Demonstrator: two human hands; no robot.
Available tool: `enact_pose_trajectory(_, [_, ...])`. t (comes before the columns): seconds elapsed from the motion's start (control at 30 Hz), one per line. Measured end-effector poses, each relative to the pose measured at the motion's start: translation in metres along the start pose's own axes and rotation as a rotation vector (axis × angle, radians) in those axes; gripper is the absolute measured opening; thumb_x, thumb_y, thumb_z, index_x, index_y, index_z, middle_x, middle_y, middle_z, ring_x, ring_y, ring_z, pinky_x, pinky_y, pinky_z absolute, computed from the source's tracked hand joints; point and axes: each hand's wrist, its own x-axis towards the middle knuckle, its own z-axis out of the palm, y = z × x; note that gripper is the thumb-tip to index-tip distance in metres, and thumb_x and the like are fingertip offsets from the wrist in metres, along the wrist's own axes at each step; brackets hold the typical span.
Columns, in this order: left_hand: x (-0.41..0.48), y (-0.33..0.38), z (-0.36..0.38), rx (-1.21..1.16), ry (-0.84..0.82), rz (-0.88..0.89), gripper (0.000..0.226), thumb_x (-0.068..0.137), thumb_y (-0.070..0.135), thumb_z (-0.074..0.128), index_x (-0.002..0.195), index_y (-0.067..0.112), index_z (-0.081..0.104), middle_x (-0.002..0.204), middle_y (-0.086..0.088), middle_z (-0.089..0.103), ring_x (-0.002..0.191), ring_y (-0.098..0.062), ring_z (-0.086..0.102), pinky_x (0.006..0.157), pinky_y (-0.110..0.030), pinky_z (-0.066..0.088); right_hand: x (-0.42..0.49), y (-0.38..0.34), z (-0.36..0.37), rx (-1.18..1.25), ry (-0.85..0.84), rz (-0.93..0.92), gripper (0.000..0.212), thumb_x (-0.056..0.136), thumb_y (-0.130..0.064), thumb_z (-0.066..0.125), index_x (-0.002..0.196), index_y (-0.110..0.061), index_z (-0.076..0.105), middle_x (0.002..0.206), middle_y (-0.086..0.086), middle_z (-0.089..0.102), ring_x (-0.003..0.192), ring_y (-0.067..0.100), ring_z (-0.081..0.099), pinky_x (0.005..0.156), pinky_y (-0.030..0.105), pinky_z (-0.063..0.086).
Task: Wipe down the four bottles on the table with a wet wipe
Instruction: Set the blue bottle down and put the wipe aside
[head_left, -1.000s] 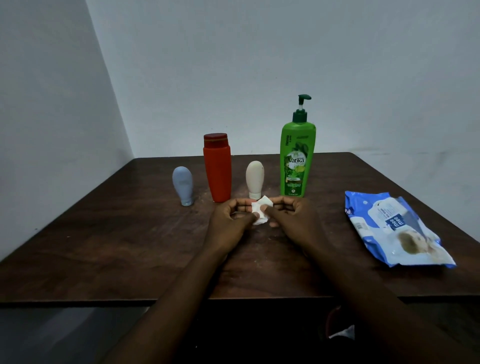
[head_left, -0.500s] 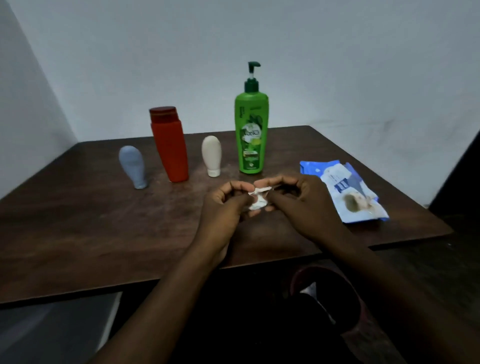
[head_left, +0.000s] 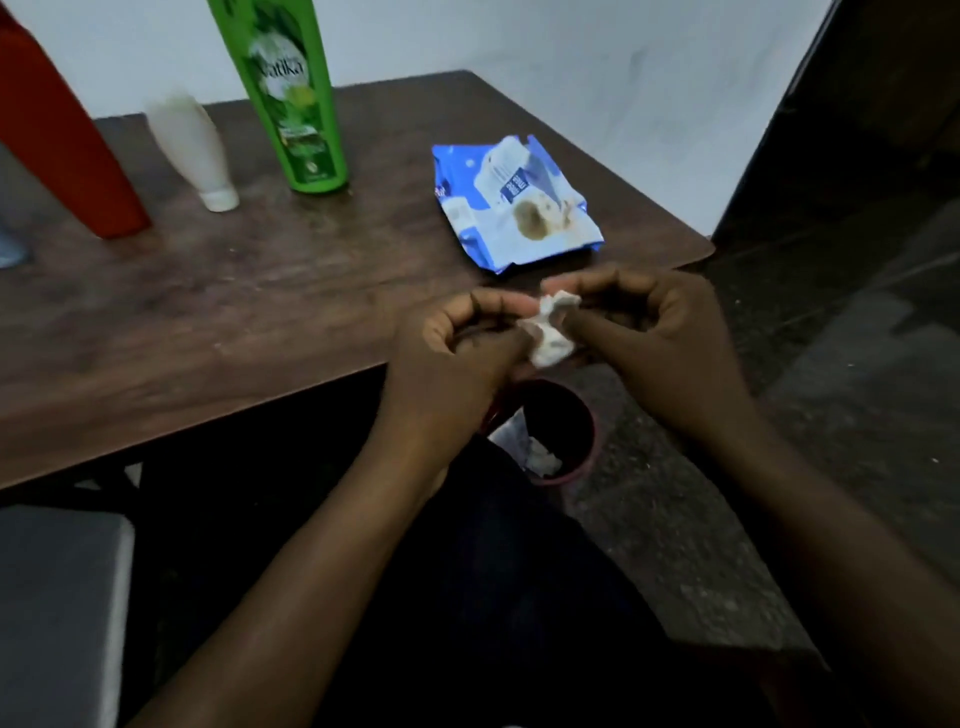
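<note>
— What was laid out on the table (head_left: 260, 322)?
— At the upper left, the red bottle (head_left: 67, 156), green bottle (head_left: 296, 104) and white bottle (head_left: 197, 150) were stood upright. A fourth bottle (head_left: 8, 249) was barely caught at the left edge. The wipe pack (head_left: 514, 208) was laid to their right.
— And the hands?
— At centre, the crumpled wet wipe (head_left: 550, 332) was pinched between the left hand (head_left: 457, 353) and right hand (head_left: 660, 338). A bin (head_left: 561, 431) was seen just below them.
— What risk was judged?
— The wad could be lost into the bin if either pinch were slackened.
</note>
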Motion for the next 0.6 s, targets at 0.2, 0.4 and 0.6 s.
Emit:
enact_pose_trajectory(0.2, [0.0, -0.064, 0.011, 0.128, 0.018, -0.095, 0.017, 0.087, -0.003, 0.071, 0.09, 0.014, 0.075, 0.08, 0.005, 0.077, 0.076, -0.008, 0.074, 0.067, -0.021, 0.058, -0.022, 0.056, -0.01, -0.063, -0.026, 0.157, 0.013, 0.091, -0.006, 0.07, 0.099, -0.013, 0.078, 0.082, 0.007, 0.078, 0.072, 0.025, 0.076, 0.067, 0.04, 0.064])
enact_pose_trajectory(0.4, [0.044, -0.111, 0.008, 0.187, 0.074, -0.262, 0.024, 0.091, -0.002, 0.066, 0.085, 0.02, 0.073, 0.089, 0.0, 0.075, 0.081, -0.012, 0.071, 0.074, -0.026, 0.057, 0.0, 0.104, -0.008, -0.148, -0.117, 0.301, 0.021, 0.089, -0.003, 0.071, 0.098, -0.022, 0.076, 0.086, 0.006, 0.079, 0.073, 0.023, 0.077, 0.075, 0.046, 0.064])
enact_pose_trajectory(0.6, [0.069, -0.138, 0.005, 0.186, 0.101, -0.314, 0.019, 0.092, -0.002, 0.065, 0.09, 0.016, 0.071, 0.091, -0.004, 0.074, 0.08, -0.012, 0.069, 0.077, -0.03, 0.058, 0.014, 0.148, -0.016, -0.331, -0.011, 0.24, 0.021, 0.088, -0.013, 0.074, 0.088, -0.034, 0.072, 0.074, -0.009, 0.074, 0.068, 0.004, 0.072, 0.066, 0.028, 0.059])
